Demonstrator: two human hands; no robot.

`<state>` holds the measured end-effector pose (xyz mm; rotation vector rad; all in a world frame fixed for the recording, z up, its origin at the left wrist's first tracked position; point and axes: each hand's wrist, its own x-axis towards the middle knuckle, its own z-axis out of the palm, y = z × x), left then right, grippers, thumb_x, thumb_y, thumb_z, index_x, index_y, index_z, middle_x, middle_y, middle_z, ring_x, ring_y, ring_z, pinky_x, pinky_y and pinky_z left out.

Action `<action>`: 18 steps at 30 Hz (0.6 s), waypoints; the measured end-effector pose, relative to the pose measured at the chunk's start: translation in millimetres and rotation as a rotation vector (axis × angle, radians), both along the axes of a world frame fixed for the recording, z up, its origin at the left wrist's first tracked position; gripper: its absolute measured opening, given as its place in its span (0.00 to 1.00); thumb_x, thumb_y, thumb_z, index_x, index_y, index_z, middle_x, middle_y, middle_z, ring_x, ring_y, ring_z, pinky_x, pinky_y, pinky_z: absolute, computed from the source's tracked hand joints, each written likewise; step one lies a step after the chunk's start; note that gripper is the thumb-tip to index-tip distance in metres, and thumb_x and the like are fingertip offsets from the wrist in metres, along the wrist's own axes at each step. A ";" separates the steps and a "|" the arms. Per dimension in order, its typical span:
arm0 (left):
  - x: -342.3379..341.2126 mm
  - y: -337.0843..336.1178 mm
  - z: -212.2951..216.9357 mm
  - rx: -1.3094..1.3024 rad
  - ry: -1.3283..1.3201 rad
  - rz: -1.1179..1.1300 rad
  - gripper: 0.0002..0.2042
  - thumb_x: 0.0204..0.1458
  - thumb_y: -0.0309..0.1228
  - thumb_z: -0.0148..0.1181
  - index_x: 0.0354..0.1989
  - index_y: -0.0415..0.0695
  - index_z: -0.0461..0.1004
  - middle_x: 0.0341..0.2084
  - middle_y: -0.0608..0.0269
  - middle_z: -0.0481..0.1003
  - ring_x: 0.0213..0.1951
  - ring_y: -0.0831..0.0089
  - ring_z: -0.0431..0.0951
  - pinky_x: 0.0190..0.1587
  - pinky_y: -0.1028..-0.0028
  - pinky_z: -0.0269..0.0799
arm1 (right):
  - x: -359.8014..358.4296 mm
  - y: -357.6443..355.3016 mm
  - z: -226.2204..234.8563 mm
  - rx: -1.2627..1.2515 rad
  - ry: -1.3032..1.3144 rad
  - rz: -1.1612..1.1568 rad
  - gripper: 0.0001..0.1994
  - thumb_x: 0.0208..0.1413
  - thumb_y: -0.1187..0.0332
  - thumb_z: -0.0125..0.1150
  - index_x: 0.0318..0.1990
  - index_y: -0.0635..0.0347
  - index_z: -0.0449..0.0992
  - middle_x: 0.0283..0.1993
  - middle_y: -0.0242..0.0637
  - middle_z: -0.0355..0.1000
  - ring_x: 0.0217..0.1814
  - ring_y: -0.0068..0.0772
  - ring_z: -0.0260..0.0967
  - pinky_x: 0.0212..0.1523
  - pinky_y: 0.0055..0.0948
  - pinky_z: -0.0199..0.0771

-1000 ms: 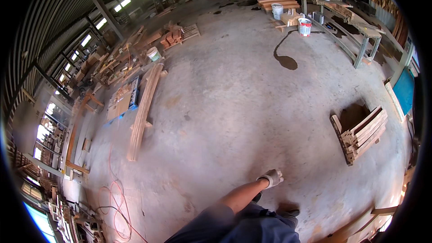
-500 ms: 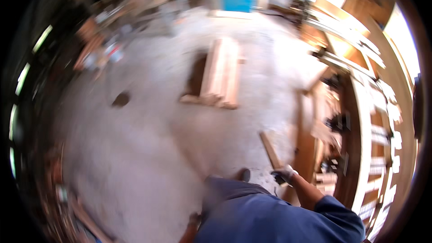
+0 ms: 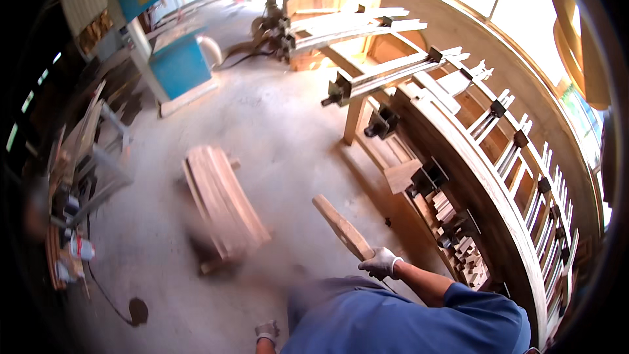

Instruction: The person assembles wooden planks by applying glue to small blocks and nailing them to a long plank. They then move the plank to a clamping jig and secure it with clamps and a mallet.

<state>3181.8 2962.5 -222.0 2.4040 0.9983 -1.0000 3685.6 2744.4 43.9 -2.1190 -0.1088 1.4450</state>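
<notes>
My right hand (image 3: 380,263), in a pale work glove, is shut around the near end of a short wooden board (image 3: 344,228). The board points forward and to the left, held above the concrete floor beside the workbench. My left hand (image 3: 266,331), gloved too, hangs low by my left side, away from other things; it is too small and soft in the picture to make out its fingers. Ahead and to the left, a stack of long wooden boards (image 3: 221,196) lies low over the floor, its near end blurred.
Along my right runs a long wooden bench (image 3: 472,157) with metal bar clamps (image 3: 498,108) and dark clamp heads. Wood offcuts (image 3: 468,255) lie beneath it. A blue-and-white machine (image 3: 178,65) stands at the far left. A cable (image 3: 105,295) and a sawhorse-like stand (image 3: 105,170) are at left.
My view has swung to the right and lifted, so the board stack and blue machine sit further left and more of the clamp bench shows. The board stays in my right hand.
</notes>
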 end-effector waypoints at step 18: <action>535.7 274.7 151.3 -0.758 -0.797 0.632 0.15 0.65 0.29 0.65 0.58 0.38 0.80 0.41 0.61 0.83 0.38 0.70 0.86 0.39 0.72 0.83 | 162.5 104.8 78.5 0.074 -0.143 -0.185 0.24 0.46 0.54 0.77 0.48 0.59 0.82 0.31 0.39 0.80 0.27 0.30 0.78 0.28 0.35 0.79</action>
